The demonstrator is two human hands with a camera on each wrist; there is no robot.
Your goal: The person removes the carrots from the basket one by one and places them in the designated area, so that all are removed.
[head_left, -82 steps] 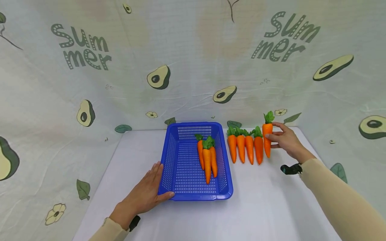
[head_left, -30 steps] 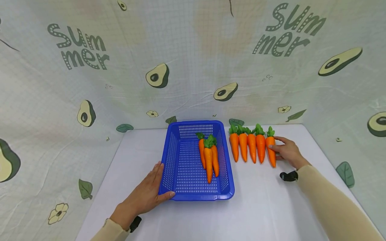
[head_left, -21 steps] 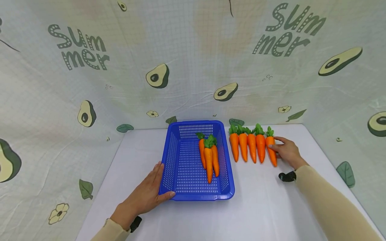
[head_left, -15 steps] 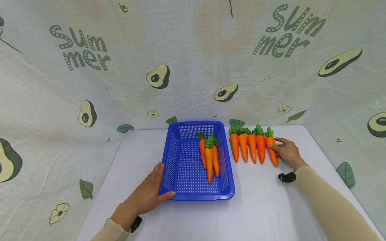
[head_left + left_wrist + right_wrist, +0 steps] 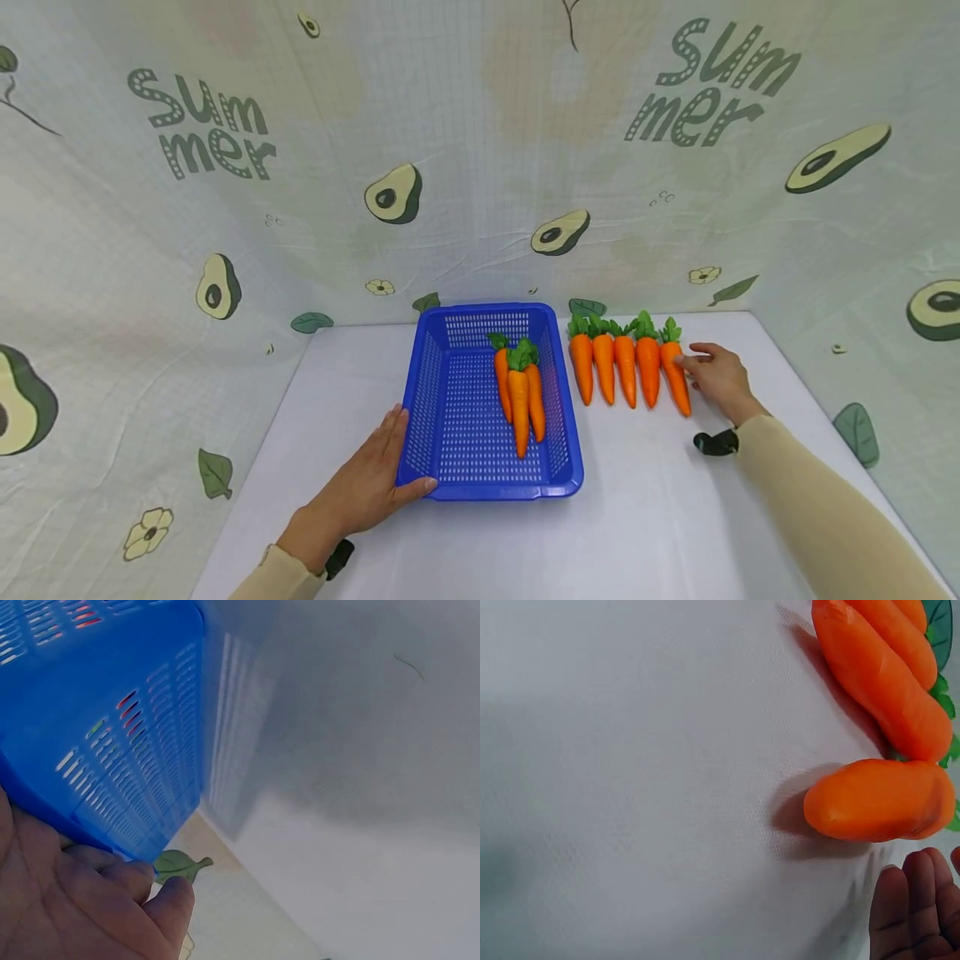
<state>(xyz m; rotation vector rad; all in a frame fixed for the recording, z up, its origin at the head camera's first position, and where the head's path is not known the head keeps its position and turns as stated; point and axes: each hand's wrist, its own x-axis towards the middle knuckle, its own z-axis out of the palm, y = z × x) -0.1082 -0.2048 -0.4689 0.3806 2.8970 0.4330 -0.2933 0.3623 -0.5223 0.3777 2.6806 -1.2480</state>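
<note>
A blue perforated basket (image 5: 417, 400) stands mid-table with three orange carrots (image 5: 519, 392) lying in its right half. Right of it, several carrots (image 5: 615, 367) lie in a row, green tops away from me. My right hand (image 5: 716, 379) rests on the table beside the rightmost carrot (image 5: 675, 383), fingers relaxed; the right wrist view shows its fingertips (image 5: 911, 907) just off that carrot (image 5: 877, 799). My left hand (image 5: 367, 483) lies flat against the basket's front left corner, thumb along the front rim. In the left wrist view the palm (image 5: 82, 907) presses the basket wall (image 5: 112, 735).
The white table (image 5: 637, 533) is closed in at the back and on both sides by a hanging cloth (image 5: 480, 167) printed with avocados. Bare tabletop stretches left of the basket and in front of the carrot row.
The right hand laid down the carrot it held upright at the right end of the row, then let go of it. The left hand and basket have stayed put.
</note>
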